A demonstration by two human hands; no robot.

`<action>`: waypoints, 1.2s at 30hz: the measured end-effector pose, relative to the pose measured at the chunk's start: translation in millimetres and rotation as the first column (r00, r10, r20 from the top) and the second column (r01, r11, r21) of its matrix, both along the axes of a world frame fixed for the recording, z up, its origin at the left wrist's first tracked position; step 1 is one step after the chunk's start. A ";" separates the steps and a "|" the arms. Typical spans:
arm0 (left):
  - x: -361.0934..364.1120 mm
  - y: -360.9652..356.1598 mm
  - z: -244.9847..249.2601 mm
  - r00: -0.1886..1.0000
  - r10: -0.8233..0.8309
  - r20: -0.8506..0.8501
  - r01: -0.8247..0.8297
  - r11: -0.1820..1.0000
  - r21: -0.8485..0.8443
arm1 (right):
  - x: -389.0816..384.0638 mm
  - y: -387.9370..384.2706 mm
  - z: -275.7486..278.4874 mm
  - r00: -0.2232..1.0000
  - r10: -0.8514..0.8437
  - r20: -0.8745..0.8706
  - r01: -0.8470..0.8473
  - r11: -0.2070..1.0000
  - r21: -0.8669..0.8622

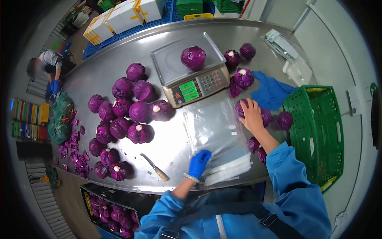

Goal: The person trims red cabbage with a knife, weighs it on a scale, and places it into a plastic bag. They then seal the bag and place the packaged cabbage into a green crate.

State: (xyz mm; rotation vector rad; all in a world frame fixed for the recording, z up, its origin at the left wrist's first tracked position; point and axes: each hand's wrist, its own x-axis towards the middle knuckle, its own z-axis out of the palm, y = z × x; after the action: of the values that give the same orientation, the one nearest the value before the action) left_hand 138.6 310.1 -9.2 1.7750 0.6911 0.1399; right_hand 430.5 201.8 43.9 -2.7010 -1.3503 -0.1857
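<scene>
My bare right hand (pixel 251 115) is wrapped over a red cabbage (pixel 240 108) to the right of a stack of clear plastic bags (pixel 215 127). My left hand (pixel 199 162), in a blue glove, rests at the left edge of the bags with its fingers curled; what they hold, if anything, is hidden. One cabbage (pixel 193 58) sits on the tray of a digital scale (pixel 199 87) with a lit green display. Many cabbages (pixel 139 111) stand on the metal table (pixel 159 44) left of the scale.
A knife (pixel 154 167) lies near the front edge. Right stands a green crate (pixel 318 135), beside a blue cloth (pixel 270 89). Trimmed leaves (pixel 75 151) and a green net bag (pixel 61 117) are far left. A co-worker (pixel 51 63) bends at upper left.
</scene>
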 end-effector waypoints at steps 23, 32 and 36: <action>-59.8 83.7 94.0 0.971 -0.154 0.184 0.000 0.768 0.641 | -13.6 85.1 62.1 0.692 0.307 -0.654 0.106 0.852 0.512; -38.9 54.5 64.5 0.980 -0.056 -0.192 0.184 0.631 0.754 | 96.6 275.0 52.5 0.917 0.267 -0.296 -0.183 0.941 0.284; -28.5 57.2 52.9 0.997 0.023 -0.077 0.038 0.710 0.703 | 55.1 228.0 70.6 0.097 0.411 -0.906 0.212 0.881 0.423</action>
State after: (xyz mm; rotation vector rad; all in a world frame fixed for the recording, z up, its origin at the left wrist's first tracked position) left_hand 110.1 367.3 43.7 2.5382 0.7425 0.3707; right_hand 485.7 429.8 114.5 -1.4731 -0.7654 1.0709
